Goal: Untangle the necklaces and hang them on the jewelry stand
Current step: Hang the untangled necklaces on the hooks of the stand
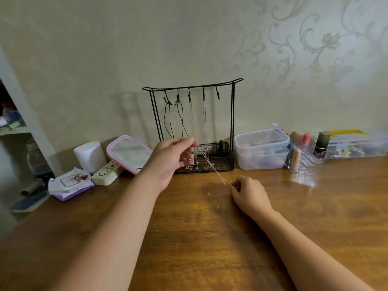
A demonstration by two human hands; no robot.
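One thin silver chain necklace point(212, 164) runs taut on a slant between the two hands. The left hand point(172, 159) is raised, thumb and forefinger pinched together on the chain's upper end. The right hand point(248, 192) sits lower on the brown wooden table point(210, 238), fingertips closed on the lower end. The two hands are apart, the chain spanning the gap.

Directly beyond the left hand stands one black wire jewelry stand point(193, 124) with a mesh tray base. Five hooks counted on its top bar. Four carry necklaces: two black cord necklaces point(168, 118) on the left hooks, two fine silver chains point(204, 122) on the next pair. The fifth, rightmost hook is bare.

Left of the left hand: one pink-rimmed mirror point(130, 153), one white cylinder point(90, 156), one cream case point(107, 174), one purple-edged wipes packet point(69, 183). Beyond the right hand: two stacked clear plastic tubs point(262, 148).

Pendants at the stand base are small and hard to resolve; the left hand hides the lower cords. Small glints on the table near the right hand cannot be identified.
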